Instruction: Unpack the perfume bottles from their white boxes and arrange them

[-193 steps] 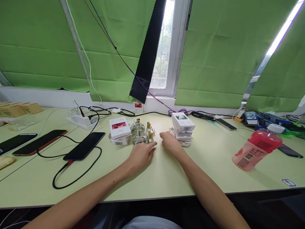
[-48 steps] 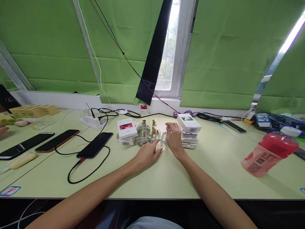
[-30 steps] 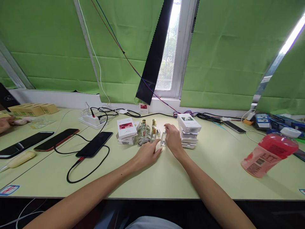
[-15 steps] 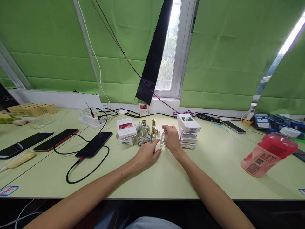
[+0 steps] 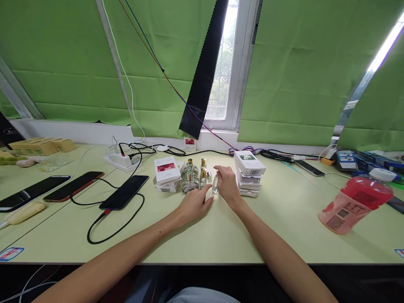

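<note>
A small clear glass bottle [image 5: 215, 185] stands upright on the table between my hands. My right hand [image 5: 227, 183] is closed at its right side, fingers curled by the bottle's top. On the left, my left hand [image 5: 195, 205] rests low on the tabletop with thumb and forefinger apart, their tips near the bottle's base and holding nothing. Just beyond that hand are round clear glass bottles with gold tops [image 5: 190, 176] and slim gold-capped perfume bottles [image 5: 203, 174]. A small loose cap [image 5: 209, 175] is beside them.
White boxes [image 5: 167, 171] with a red picture lie left of the bottles; more white boxes [image 5: 249, 164] are stacked right. A phone [image 5: 125, 192] with a looped cable lies left. A drink bottle [image 5: 355, 202] stands right. A power strip [image 5: 122, 160] sits at the back.
</note>
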Demonstrator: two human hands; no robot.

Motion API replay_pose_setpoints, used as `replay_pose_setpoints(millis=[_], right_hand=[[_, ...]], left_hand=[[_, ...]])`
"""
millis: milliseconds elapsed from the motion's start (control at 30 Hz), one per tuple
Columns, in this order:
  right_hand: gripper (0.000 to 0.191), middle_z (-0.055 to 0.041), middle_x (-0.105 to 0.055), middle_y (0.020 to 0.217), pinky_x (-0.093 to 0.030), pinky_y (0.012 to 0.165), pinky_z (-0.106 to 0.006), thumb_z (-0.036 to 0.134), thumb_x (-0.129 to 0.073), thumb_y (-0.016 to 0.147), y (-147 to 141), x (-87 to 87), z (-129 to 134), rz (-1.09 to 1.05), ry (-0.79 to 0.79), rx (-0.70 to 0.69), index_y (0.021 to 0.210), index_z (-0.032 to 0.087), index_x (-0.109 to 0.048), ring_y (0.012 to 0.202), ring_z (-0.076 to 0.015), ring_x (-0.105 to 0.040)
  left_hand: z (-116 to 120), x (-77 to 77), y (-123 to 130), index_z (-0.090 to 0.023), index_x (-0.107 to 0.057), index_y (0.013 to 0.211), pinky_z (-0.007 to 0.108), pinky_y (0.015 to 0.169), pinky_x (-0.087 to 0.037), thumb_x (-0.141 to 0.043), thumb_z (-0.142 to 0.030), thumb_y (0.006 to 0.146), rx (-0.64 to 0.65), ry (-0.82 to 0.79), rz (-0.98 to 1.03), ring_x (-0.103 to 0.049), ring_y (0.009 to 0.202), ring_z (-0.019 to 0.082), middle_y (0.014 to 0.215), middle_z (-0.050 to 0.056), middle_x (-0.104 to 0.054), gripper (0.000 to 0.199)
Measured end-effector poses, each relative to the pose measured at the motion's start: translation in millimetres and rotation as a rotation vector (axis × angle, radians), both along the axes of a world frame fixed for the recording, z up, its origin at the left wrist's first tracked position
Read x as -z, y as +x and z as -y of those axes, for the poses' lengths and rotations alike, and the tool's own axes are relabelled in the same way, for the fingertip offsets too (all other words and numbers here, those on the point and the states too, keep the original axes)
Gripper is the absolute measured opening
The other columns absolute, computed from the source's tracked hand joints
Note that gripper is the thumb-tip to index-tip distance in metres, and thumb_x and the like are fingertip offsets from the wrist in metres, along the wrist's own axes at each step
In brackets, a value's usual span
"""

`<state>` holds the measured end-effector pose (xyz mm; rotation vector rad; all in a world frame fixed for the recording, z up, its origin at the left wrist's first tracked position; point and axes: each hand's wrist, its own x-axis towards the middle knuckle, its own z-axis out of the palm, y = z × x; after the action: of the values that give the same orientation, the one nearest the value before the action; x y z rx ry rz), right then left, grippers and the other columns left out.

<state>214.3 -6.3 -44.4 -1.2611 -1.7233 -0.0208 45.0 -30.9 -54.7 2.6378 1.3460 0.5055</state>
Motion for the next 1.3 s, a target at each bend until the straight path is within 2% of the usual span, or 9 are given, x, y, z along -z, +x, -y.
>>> replay_pose_setpoints(millis=[200,600,1000,1300], right_hand=[[0.034,-0.0132,-0.070,0.106,-0.050,0.090,-0.037,0.005,-0.043,0.092,-0.9,-1.8,0.1,-0.040,0.038,-0.032,0.111,0.015,-0.069,0.101,-0.0251,-0.062],[0.026,-0.0091,-0.071,0.097,-0.050,0.083,-0.033,0.007,-0.048,0.092,-1.1,-1.4,0.1,-0.028,0.002,-0.013,0.107,0.018,-0.066,0.091,-0.0223,-0.066],[0.023,-0.0088,-0.067,0.097,-0.049,0.081,-0.031,0.009,-0.049,0.091,-2.8,-5.5,5.2,-0.031,0.012,0.039,0.105,0.017,-0.066,0.088,-0.0208,-0.063],[0.020,-0.0080,-0.069,0.098,-0.047,0.081,-0.031,0.011,-0.053,0.091,-3.4,-8.1,7.4,0.034,-0.065,0.108,0.103,0.019,-0.067,0.095,-0.0227,-0.063]], left_hand=[[0.5,-0.1,-0.3,-0.017,-0.052,0.139,0.029,0.061,-0.035,-0.042,-0.038,0.099,0.006,0.000,0.002,-0.063,0.068,0.022,0.069,0.001,-0.067,0.046],[-1.6,3.0,-1.4,-0.017,-0.051,0.139,0.030,0.061,-0.036,-0.043,-0.037,0.099,0.022,-0.001,0.016,-0.063,0.068,0.022,0.070,0.001,-0.067,0.046],[-1.7,2.9,-1.0,-0.018,-0.052,0.139,0.029,0.062,-0.036,-0.043,-0.038,0.098,0.010,-0.001,0.000,-0.063,0.071,0.022,0.073,0.003,-0.068,0.046],[-0.7,2.6,-0.5,-0.018,-0.052,0.139,0.029,0.062,-0.036,-0.043,-0.037,0.098,0.007,-0.002,-0.011,-0.063,0.071,0.022,0.075,0.003,-0.069,0.046]])
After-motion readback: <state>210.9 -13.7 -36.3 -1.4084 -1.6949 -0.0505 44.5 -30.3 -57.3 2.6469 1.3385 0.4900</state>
